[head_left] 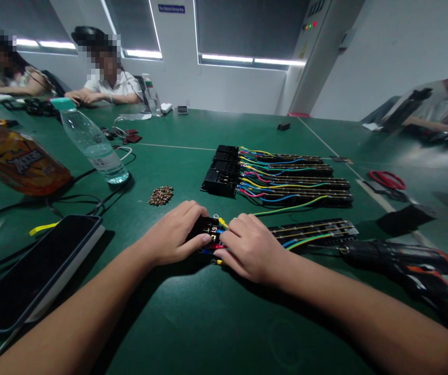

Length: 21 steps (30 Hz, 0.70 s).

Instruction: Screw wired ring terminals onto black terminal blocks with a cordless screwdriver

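Note:
My left hand (pixel 180 234) grips a black electrical block (pixel 199 227) with metal terminals, thumb at its near side. My right hand (pixel 251 247) is closed at the block's right end, its fingers around wires ending in coloured lugs; the fingertips partly hide the contact. A blue lug (pixel 219 232) lies against the block's terminals. A yellow lug (pixel 222 222) sticks out above, and another yellow lug (pixel 218 262) hangs below. To the right, the wires run along a black strip (pixel 317 232) with brass-coloured rails. A small pile of brass screws (pixel 161 196) lies left of the hands.
Several finished-looking wired blocks (pixel 224 174) lie in a row beyond my hands. A power screwdriver (pixel 399 258) rests at right. At left are a phone (pixel 48 265), a water bottle (pixel 93 146), an orange drink bottle (pixel 16 159) and cables. Other people sit around the green table (pixel 192 328).

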Tool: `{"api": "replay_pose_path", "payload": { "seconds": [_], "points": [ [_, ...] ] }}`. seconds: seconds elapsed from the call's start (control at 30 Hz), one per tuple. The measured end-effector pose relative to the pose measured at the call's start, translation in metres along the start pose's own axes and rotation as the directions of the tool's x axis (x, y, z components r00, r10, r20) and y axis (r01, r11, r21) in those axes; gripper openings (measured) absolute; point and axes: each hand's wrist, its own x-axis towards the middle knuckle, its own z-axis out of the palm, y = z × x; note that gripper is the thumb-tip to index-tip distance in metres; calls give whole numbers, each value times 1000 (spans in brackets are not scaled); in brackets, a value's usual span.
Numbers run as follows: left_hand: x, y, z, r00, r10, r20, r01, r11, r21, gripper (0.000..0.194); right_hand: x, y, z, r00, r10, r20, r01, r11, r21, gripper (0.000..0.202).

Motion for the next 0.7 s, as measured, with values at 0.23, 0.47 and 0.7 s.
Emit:
{"api": "replay_pose_path", "payload": {
  "seconds": [0.23, 0.47, 0.7],
  "points": [
    [0, -1, 1, 1000, -5, 1, 5, 1000, 4, 38, -1, 4, 13, 995, -96, -26, 94, 993, -73, 31],
    [-1, -1, 1, 1000, 0, 2, 0, 1000, 4, 37, -3, 5, 12, 997, -70, -34, 69, 997, -18, 32],
    [0, 0, 0, 1000, 1, 3, -1, 1000, 10, 34, -2, 5, 8, 999, -39, 4, 38, 999, 31, 35]
  ]
}}
